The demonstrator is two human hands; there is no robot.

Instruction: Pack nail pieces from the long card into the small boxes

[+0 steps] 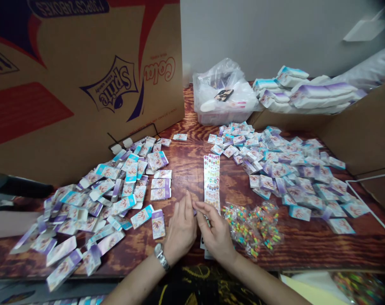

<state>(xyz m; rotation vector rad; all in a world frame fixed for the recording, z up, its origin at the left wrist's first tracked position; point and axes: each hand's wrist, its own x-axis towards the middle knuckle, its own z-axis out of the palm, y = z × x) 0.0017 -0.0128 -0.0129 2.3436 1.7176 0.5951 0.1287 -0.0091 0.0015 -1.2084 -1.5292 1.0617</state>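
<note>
My left hand [182, 224], with a metal watch [161, 256] on its wrist, and my right hand [216, 231] meet at the table's front middle, fingers pressed together. Between them shows a purple sliver [195, 212] of what looks like a small box; the fingers hide most of it. Just beyond my right hand lie narrow strips [211, 182] printed with rows of colourful round pictures. Clear bags of small multicoloured pieces [254, 226] rest to the right. Left of my left hand, a small purple-and-white box [158, 224] lies flat beside several similar ones [161, 188].
Heaps of small printed boxes cover the left [109, 186] and right [294, 169] of the wooden table [189, 165]. A large cardboard carton [84, 84] stands at back left. A plastic-lined tub [224, 116] and a carton with flattened boxes [319, 95] stand behind.
</note>
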